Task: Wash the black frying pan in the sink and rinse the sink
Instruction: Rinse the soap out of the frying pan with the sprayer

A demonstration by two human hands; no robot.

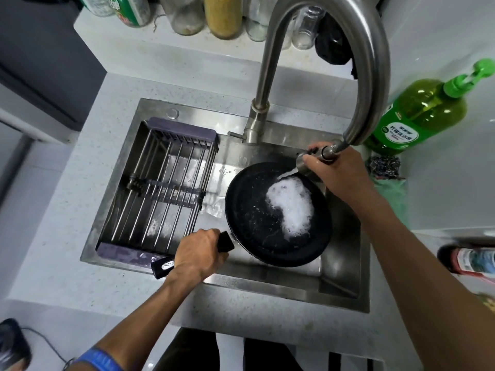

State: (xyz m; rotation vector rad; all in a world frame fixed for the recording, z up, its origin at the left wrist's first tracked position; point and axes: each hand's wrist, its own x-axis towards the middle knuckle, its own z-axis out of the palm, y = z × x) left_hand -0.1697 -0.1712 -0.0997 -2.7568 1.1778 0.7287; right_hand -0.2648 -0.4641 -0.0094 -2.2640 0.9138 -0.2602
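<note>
Black frying pan [277, 214] sits in the right half of the sink [345, 287], tilted slightly, inner face up; white foam and water pooled on its right side; the rest of the surface is wet and speckled with droplets. Left hand [197, 254] grips the pan handle [163, 266], fingers wrapped tight round it. Right hand [336, 170] holds the pull-out spray head [312, 159], fingers clamped round it, stream aimed into the pan near its far rim; hose runs back into the faucet [316, 62] spout. Step in hand looks like the rinse of the pan interior. Next move likely calls for sweeping the spray across the remaining foam while tilting the pan with the handle so suds drain off; then the sink walls still need rinsing. Drying rack [166, 183] spans the sink's left half; green soap bottle [417, 113] and a steel scourer [384, 167] stand on the bench [80, 156] to the right.
</note>
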